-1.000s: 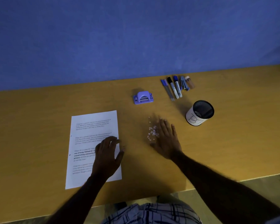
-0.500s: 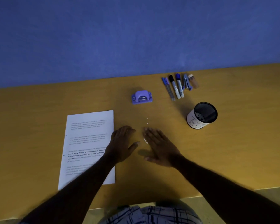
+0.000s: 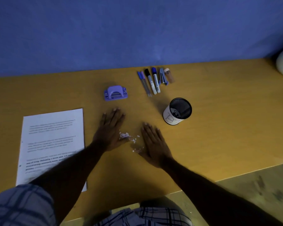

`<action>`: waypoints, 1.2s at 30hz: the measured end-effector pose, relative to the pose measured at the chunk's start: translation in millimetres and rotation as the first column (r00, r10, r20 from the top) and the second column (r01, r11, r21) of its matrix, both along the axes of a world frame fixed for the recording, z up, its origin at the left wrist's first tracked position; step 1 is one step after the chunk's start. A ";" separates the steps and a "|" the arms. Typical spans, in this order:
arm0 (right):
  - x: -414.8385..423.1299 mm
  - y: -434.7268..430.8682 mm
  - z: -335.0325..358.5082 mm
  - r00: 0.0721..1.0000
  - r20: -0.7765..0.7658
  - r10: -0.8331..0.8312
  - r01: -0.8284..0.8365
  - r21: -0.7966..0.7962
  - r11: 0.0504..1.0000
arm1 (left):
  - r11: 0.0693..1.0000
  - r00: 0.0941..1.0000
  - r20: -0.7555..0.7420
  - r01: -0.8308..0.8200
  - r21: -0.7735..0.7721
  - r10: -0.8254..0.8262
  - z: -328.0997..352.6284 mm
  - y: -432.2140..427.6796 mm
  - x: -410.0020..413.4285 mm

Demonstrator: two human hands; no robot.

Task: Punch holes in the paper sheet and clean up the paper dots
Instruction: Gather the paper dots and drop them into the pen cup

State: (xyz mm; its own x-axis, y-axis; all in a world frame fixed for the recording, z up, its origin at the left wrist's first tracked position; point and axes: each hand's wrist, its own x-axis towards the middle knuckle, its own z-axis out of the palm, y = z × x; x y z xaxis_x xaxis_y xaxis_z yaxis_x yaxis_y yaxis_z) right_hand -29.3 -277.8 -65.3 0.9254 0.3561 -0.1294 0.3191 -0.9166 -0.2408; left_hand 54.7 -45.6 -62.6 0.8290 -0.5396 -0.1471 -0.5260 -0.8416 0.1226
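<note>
Neither grip holds anything: the left hand [image 3: 110, 129] and right hand [image 3: 153, 144] lie flat, fingers straight, on the counter [image 3: 219, 128]. The left hand has come off the paper sheet [image 3: 52, 128], and now the paper dots [image 3: 127, 137] sit bunched between both hands. Next comes scooping them up, I think.

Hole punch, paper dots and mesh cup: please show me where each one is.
hole punch [image 3: 116, 92], head view, on its purple arched top.
paper dots [image 3: 125, 135], head view, on the densest heap.
mesh cup [image 3: 170, 119], head view, on its white side wall.
</note>
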 end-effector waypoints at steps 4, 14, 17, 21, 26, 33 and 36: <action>-0.9 -1.1 1.9 1.000 0.002 0.016 -0.016 -0.015 1.000 | 0.991 0.991 0.005 0.137 0.007 -0.137 -1.6 -6.4 -21.7; -5.2 0.3 7.3 0.986 -0.012 0.165 -0.165 -0.053 0.985 | 0.987 0.986 -0.040 0.160 0.015 -0.159 2.0 -16.8 -60.5; -13.7 8.9 8.1 0.985 -0.036 0.168 -0.170 -0.042 0.985 | 0.991 0.990 -0.048 0.136 -0.001 -0.136 5.5 -10.8 -70.7; -26.1 18.3 12.9 0.989 -0.009 0.149 -0.149 -0.011 0.989 | 0.998 0.998 -0.030 0.045 -0.041 -0.046 8.6 1.2 -81.3; -51.0 13.5 12.4 0.980 -0.029 -0.195 0.194 -0.032 0.981 | 0.992 0.991 -0.053 -0.123 0.011 0.124 5.4 18.6 -95.2; -64.5 42.6 11.9 0.960 -0.055 -0.274 0.271 -0.053 0.961 | 0.988 0.988 -0.047 -0.151 -0.016 0.150 0.6 21.8 -111.2; -61.3 49.3 11.8 0.972 -0.045 -0.231 0.228 -0.054 0.972 | 0.990 0.990 -0.035 -0.140 -0.008 0.140 1.3 25.2 -110.2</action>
State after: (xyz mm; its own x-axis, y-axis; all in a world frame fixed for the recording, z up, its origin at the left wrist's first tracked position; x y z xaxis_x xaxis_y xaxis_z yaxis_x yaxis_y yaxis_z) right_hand -90.6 -228.5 -53.5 0.9735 0.1272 -0.1899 0.0875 -0.9749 -0.2046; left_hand -55.5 -20.4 -61.3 0.8911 -0.4202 -0.1713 -0.3985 -0.9052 0.1474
